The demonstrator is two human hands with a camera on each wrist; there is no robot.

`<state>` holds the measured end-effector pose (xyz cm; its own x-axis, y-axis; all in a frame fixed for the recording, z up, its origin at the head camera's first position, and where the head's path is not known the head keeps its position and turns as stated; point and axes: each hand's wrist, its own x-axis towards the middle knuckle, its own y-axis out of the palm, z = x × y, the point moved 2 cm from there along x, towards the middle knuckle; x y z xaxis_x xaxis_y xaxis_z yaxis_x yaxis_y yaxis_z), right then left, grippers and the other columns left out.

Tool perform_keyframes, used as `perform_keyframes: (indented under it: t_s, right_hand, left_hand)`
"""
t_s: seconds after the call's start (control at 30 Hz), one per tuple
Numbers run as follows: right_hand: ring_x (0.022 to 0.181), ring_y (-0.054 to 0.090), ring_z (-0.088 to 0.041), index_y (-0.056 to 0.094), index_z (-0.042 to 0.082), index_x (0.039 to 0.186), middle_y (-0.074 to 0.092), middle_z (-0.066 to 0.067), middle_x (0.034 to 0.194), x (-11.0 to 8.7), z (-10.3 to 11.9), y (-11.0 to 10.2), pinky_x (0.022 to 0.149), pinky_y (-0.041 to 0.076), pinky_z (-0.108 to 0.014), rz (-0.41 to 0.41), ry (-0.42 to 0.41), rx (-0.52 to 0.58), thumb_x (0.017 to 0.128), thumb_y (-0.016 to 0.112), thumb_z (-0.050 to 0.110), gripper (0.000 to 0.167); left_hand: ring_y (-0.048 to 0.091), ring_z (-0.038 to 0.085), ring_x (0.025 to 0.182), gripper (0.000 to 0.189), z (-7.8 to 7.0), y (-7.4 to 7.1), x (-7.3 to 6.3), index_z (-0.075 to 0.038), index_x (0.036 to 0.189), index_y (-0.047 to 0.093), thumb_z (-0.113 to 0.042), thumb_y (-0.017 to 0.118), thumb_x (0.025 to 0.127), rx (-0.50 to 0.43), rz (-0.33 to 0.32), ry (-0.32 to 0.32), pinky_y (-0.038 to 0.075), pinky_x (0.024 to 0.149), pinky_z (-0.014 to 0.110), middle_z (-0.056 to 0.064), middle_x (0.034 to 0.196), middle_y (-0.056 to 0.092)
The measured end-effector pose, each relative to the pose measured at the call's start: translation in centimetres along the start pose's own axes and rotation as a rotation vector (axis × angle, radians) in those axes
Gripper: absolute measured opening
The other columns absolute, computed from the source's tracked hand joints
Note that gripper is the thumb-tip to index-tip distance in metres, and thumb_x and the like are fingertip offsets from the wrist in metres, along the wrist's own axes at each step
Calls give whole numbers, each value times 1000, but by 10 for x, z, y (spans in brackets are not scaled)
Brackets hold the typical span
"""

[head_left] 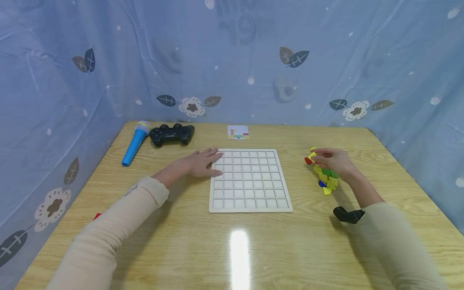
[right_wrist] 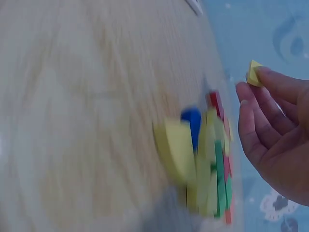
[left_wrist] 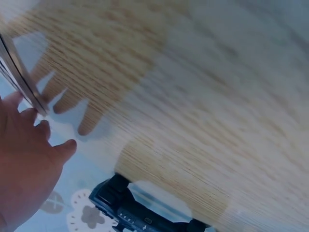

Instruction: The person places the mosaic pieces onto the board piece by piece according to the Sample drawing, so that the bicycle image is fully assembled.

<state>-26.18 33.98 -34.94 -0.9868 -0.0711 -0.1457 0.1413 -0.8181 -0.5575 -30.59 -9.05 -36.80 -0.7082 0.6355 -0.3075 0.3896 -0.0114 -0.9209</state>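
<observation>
My left hand lies with spread, fairly straight fingers at the left edge of a white grid board. In the left wrist view its fingers reach the board's edge. The right hand pinches a small yellow block between thumb and fingertips, above a loose pile of coloured blocks. That pile mixes yellow, green, blue and red pieces; a yellow curved-edged block and a blue block show nearest in the right wrist view. A red block lies just left of the right hand.
A blue toy microphone and a black game controller lie at the back left. A small printed card is behind the board. Something red peeks out beside the left sleeve. Patterned blue cloth hangs behind the wooden table.
</observation>
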Motion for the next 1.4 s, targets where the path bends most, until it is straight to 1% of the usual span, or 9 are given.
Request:
perform_keyframes:
  t_s: [0.13, 0.23, 0.37, 0.47, 0.67, 0.8, 0.9, 1.1, 1.4]
  right_hand:
    - [109, 58, -32, 43, -4, 140, 51, -27, 128, 6, 12, 13, 90, 49, -38, 32, -31, 20, 98, 56, 26, 53]
    - [111, 55, -33, 44, -3, 140, 51, -25, 129, 11, 21, 23, 92, 47, -41, 64, -41, 32, 98, 57, 26, 53]
    - [116, 52, -35, 45, -2, 140, 50, -23, 132, 19, 31, 38, 97, 44, -44, 116, -57, 56, 97, 59, 24, 52]
    - [114, 53, -36, 47, -3, 138, 52, -24, 128, 25, 38, 50, 96, 44, -46, 145, -83, 68, 96, 60, 20, 50]
    - [96, 64, -25, 55, -5, 129, 61, -18, 111, 35, 50, 75, 85, 51, -39, 162, -111, 73, 93, 64, 13, 41]
    - [86, 65, -22, 59, -5, 126, 65, -15, 102, 39, 59, 89, 76, 53, -30, 200, -127, 67, 92, 65, 11, 38]
    - [86, 64, -23, 60, -4, 126, 65, -13, 101, 41, 66, 99, 75, 53, -30, 235, -128, 46, 91, 66, 11, 38]
    - [94, 65, -27, 59, -4, 127, 65, -14, 101, 45, 80, 117, 83, 53, -38, 294, -137, 53, 92, 65, 9, 38]
    - [86, 67, -27, 60, -7, 123, 67, -14, 96, 51, 96, 142, 71, 53, -34, 334, -156, 61, 91, 64, 4, 33]
  left_hand:
    - [-2, 28, 144, 80, 2, 3, 2, -17, 155, 6, -59, 39, 96, -9, -10, 32, 3, 111, 55, 8, 159, -1]
    - [-2, 27, 144, 80, 3, 4, 3, -17, 155, 5, -59, 39, 96, -20, -4, 53, 3, 111, 55, 7, 159, -2]
    - [-2, 27, 144, 79, 3, 4, 4, -18, 155, 5, -59, 38, 96, -25, 4, 53, 3, 111, 56, 7, 159, -3]
    - [-3, 27, 144, 79, 4, 5, 4, -18, 155, 4, -59, 38, 97, -24, 8, 51, 3, 111, 56, 8, 159, -4]
    - [-4, 26, 144, 79, 6, 7, 6, -19, 155, 3, -60, 37, 97, -12, 21, 44, 2, 111, 55, 7, 159, -6]
    - [-5, 25, 144, 79, 7, 9, 6, -21, 155, 2, -62, 35, 96, -6, 11, 41, 1, 112, 54, 5, 158, -7]
    - [-4, 25, 144, 79, 8, 10, 6, -20, 155, 2, -61, 35, 96, -6, -5, 51, 0, 111, 55, 6, 158, -6]
    - [-5, 23, 143, 78, 9, 11, 5, -22, 155, 0, -61, 34, 97, -15, -2, 45, -1, 112, 53, 4, 158, -8]
    - [-5, 25, 143, 79, 7, 10, 4, -21, 155, 0, -62, 34, 96, -9, -7, 47, 0, 111, 54, 5, 158, -7]
